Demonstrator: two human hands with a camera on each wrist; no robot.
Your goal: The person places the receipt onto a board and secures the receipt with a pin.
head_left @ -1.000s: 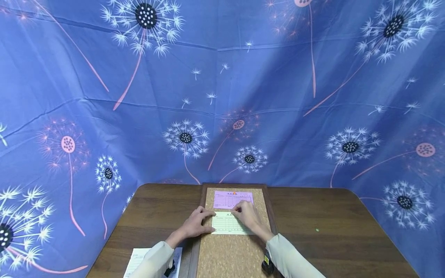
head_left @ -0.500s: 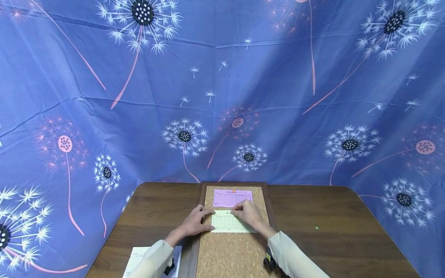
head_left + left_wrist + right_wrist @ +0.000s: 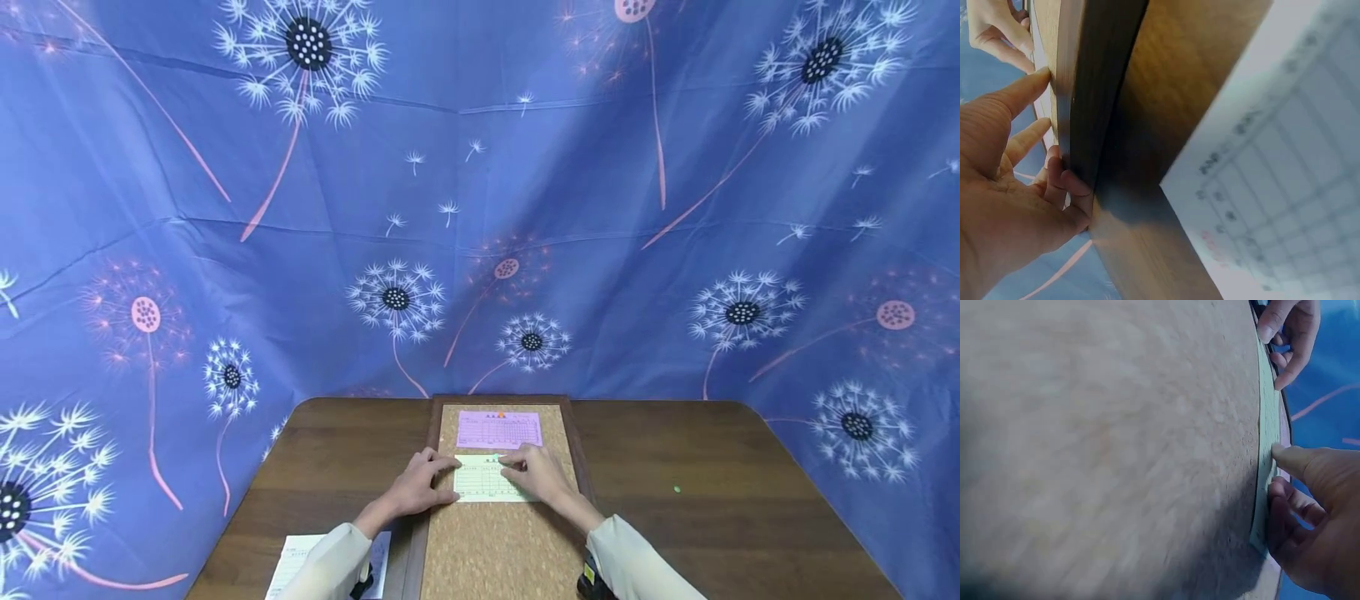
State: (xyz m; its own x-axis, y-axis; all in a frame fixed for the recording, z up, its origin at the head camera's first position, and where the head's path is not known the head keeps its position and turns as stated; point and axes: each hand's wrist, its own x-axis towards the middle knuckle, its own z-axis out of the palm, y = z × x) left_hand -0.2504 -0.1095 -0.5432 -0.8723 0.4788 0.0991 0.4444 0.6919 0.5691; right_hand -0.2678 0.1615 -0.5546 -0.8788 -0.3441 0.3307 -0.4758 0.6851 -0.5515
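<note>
A framed cork board (image 3: 498, 542) lies on the brown wooden desk (image 3: 712, 517), with 2 paper slips on it. The pale green slip (image 3: 483, 482) sits flat near the middle of the board, just below a pink slip (image 3: 499, 430) that has an orange pin at its top edge.

The left hand (image 3: 420, 486) rests over the board's dark left frame, its fingers fairly straight and reaching to the left edge of the green slip; the left wrist view shows the thumb and fingers lying against the frame (image 3: 1094, 94).

The right hand (image 3: 538, 473) lies on the right part of the green slip, fingers loosely bent, their tips pressing down near its top edge. In the right wrist view the thumb and fingertips (image 3: 1282, 487) touch the slip's edge.

A white printed sheet (image 3: 294, 567) lies on the desk near the left sleeve. A blue dandelion-print cloth (image 3: 480, 208) hangs behind.
</note>
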